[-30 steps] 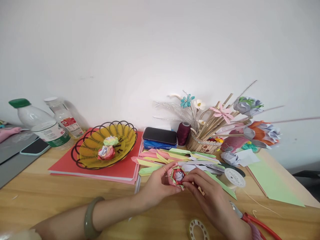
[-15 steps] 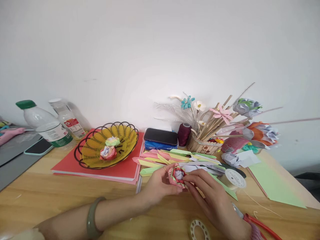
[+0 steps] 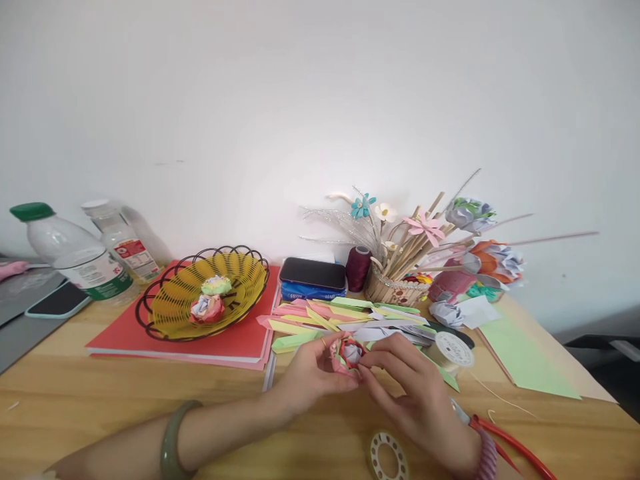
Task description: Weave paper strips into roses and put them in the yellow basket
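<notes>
Past both hands' fingers (image 3: 384, 359), pinched on a paper flower (image 3: 345, 356), strips (image 3: 295, 327) are strewn across the wooden table (image 3: 320, 440) before a white wall (image 3: 240, 127).

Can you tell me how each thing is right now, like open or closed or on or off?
Left hand: closed around the paper flower
Right hand: pinching the flower's edge
Paper flower: held, layered petals
Green-capped bottle: closed
White-capped bottle: closed
Teal-edged phone: screen dark
Yellow basket: holding two paper blooms
Pale thread spool: partly unwound
Red-handled tool: partly hidden, can't tell
</notes>
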The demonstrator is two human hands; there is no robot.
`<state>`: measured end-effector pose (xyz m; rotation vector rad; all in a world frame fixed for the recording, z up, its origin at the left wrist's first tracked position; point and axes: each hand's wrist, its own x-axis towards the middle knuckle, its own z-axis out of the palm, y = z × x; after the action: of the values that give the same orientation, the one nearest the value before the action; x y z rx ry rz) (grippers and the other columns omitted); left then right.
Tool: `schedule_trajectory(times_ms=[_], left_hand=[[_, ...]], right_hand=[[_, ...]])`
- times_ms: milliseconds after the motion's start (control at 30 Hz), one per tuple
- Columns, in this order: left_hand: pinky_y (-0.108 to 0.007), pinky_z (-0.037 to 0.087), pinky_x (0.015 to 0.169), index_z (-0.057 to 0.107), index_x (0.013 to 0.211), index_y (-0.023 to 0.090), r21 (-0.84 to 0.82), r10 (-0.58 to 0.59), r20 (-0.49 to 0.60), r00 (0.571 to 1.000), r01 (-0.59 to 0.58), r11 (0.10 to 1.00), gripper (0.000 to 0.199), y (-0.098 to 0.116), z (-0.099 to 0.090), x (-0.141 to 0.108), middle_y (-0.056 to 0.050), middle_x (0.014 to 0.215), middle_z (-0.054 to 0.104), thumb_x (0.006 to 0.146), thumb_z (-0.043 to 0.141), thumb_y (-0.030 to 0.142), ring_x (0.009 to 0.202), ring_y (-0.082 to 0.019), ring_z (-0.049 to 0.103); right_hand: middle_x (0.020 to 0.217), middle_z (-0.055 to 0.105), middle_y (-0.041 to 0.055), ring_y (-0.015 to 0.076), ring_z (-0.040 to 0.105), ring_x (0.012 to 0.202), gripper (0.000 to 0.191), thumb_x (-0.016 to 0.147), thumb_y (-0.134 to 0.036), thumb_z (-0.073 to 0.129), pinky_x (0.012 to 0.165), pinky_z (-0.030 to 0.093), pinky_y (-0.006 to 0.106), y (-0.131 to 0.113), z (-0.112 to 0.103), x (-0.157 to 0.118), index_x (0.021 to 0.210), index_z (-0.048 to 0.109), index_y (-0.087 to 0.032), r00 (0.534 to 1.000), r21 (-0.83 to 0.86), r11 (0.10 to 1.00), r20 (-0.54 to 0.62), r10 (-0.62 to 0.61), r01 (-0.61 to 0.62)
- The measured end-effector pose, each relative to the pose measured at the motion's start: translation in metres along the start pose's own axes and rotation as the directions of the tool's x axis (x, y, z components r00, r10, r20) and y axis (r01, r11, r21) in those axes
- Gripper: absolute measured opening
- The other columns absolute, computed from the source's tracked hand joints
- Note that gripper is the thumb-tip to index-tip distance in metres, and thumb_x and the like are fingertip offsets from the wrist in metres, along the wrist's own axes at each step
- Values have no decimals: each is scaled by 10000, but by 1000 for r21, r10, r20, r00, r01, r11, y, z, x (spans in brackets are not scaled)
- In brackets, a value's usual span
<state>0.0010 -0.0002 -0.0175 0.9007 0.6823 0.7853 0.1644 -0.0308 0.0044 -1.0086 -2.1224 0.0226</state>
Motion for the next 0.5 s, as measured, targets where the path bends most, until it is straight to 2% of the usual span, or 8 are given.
schedule_trajectory(times_ms=[100, 233, 367, 500], left_hand=[[-267, 421, 791, 597, 1030, 172, 29, 11, -24, 1000, -10, 1000, 573, -2, -1, 1, -27, 933, 644, 490, 788, 199, 861, -157, 563], [-265, 420, 801, 597, 1025, 164, 29, 38, -38, 999, -37, 999, 548, -3, -3, 2, -31, 945, 647, 507, 776, 183, 881, -159, 564], [-289, 431, 811, 588, 1032, 154, -8, 20, -29, 999, -20, 1000, 560, -5, -4, 4, -39, 952, 644, 505, 776, 170, 860, -157, 571], [-292, 444, 798, 578, 1043, 158, -24, -13, -34, 999, 12, 1000, 589, -8, -5, 4, -33, 945, 642, 492, 784, 160, 824, -147, 578]], right_hand=[[760, 566, 29, 133, 537, 729, 83, 835, -162, 502, 628, 454, 257, -1, 0, 3, 789, 563, -192, 982, 173, 968, 86, 168, -181], [781, 556, 24, 133, 529, 747, 113, 862, -214, 472, 659, 441, 262, 0, -2, 3, 789, 557, -196, 947, 216, 929, 185, 263, -300], [792, 548, 33, 141, 513, 759, 133, 879, -195, 430, 668, 430, 273, 1, -1, 2, 797, 535, -192, 953, 164, 948, 185, 241, -271], [773, 549, 48, 157, 488, 732, 190, 891, -159, 369, 638, 416, 290, 2, 2, 0, 775, 517, -187, 979, 52, 986, 137, 149, -158]])
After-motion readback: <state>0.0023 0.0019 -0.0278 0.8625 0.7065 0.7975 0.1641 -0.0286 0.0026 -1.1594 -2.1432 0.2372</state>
